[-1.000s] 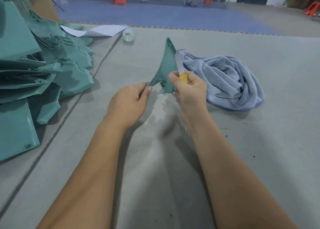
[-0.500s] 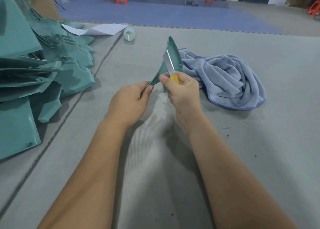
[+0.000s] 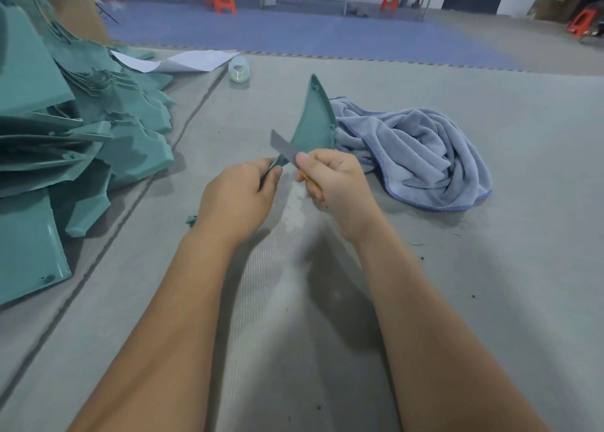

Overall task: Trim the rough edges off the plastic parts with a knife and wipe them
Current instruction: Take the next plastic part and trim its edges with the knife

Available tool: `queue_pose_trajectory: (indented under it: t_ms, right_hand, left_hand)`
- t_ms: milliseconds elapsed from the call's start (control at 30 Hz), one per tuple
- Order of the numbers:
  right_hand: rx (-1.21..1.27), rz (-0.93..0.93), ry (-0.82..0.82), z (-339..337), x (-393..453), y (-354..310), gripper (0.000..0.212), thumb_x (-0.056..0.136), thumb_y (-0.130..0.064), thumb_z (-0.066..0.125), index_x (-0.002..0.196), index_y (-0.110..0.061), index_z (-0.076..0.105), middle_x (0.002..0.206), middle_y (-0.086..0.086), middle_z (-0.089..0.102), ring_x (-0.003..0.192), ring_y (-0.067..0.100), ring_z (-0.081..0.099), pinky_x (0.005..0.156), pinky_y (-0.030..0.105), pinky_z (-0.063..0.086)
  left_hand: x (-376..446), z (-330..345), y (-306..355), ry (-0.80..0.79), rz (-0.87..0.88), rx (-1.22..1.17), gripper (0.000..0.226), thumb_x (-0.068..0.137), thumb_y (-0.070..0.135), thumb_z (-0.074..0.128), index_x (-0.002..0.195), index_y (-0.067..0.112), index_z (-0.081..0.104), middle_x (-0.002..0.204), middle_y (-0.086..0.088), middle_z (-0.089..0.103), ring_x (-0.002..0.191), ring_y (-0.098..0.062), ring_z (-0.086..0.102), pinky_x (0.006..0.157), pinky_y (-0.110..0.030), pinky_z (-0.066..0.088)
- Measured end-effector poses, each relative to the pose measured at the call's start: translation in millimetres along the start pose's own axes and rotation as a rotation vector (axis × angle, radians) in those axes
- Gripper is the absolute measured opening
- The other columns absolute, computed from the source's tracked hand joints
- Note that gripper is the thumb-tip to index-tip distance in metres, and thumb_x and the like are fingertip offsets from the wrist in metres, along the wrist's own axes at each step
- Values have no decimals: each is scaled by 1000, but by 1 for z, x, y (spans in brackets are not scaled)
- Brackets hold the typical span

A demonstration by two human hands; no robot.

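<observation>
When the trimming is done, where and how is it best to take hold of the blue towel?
Probably grip the raised bunch of folds in the middle of the blue towel, coming from above. It lies crumpled in a heap on the table, to the right of the right hand, so the folds stand up for the fingers to pinch, while its hemmed edge lies flat and is harder to lift.

soft even light from above; my arms cast faint shadows on the table (image 3: 490, 268); wide-angle edges bend.

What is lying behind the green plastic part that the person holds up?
Behind the green plastic part a crumpled blue cloth lies on the grey table. The part covers the cloth's left edge, so what lies there cannot be seen.
</observation>
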State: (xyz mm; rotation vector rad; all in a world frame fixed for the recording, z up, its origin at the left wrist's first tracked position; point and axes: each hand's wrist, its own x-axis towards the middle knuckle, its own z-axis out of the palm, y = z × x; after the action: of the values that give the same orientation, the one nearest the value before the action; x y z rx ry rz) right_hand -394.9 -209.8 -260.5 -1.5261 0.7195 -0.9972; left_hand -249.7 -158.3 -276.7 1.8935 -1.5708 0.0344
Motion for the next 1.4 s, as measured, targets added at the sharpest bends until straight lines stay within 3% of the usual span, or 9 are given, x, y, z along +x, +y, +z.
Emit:
queue_pose_trajectory:
  t_ms: [200,500,867,967,1067,1167,1233,1333,1400]
  right_hand:
    - [-200,-6,44,3,4,0,41,97,-15,55,56,-14,52,43,-8,32,45,10,28,49,27,24]
    - [-198,-37,212,-10,14,-5,43,96,-20,57,53,-16,50,43,-9,30,46,10,25,53,28,24]
    - [-263,-79,186,-11,13,-9,40,94,-18,58,57,-6,51,44,-12,30,45,5,26,50,23,25]
    - [-201,-53,426,-26,21,-15,34,92,-18,56,62,-5,48,59,1,37,56,11,33,56,25,29]
    - [-79,-26,560,-52,21,-16,40,96,-17,53,57,-13,43,49,-3,40,47,9,37,52,23,33]
    - [82,-22,518,-58,15,-14,45,100,-18,51,55,-16,44,43,-8,36,40,6,27,42,19,26]
    - [172,-22,474,-48,14,-16,41,100,-16,51,59,-15,46,45,-7,38,40,5,27,41,16,26]
    - [171,-12,358,-27,13,-18,34,99,-13,52,65,-12,52,46,-7,43,43,6,30,42,15,26]
    - [79,-29,239,-12,9,-14,30,99,-13,52,69,-11,56,52,-1,45,46,7,34,45,16,28]
  left_hand:
    - [-1,4,-6,40,36,-47,26,97,41,46,81,24,58,48,7,42,49,-3,41,46,-26,23]
    - [-4,1,-4,70,63,-102,29,96,47,42,119,46,59,67,36,51,64,15,48,47,-22,24]
    - [-4,-6,-10,80,39,-175,23,87,65,42,100,57,59,54,17,51,55,1,49,48,-24,26]
    - [-6,-10,-15,89,65,-160,21,88,64,41,108,61,48,61,13,53,62,-3,52,48,-24,28]
    - [-9,-15,-23,114,65,-173,19,91,59,42,98,51,58,55,13,49,54,-5,47,48,-26,25]
    - [-5,-17,-25,108,67,-152,35,93,49,44,62,36,53,52,6,43,50,-10,42,49,-29,27]
    - [-1,-17,-22,102,88,-110,36,92,40,44,59,24,49,58,5,45,55,-13,44,51,-34,35]
    - [0,-17,-15,68,46,-208,23,87,29,46,97,26,66,73,10,62,69,-13,58,63,-34,48]
    - [-1,-16,-10,24,14,-240,33,86,35,47,118,39,58,80,14,66,76,-12,62,68,-30,49]
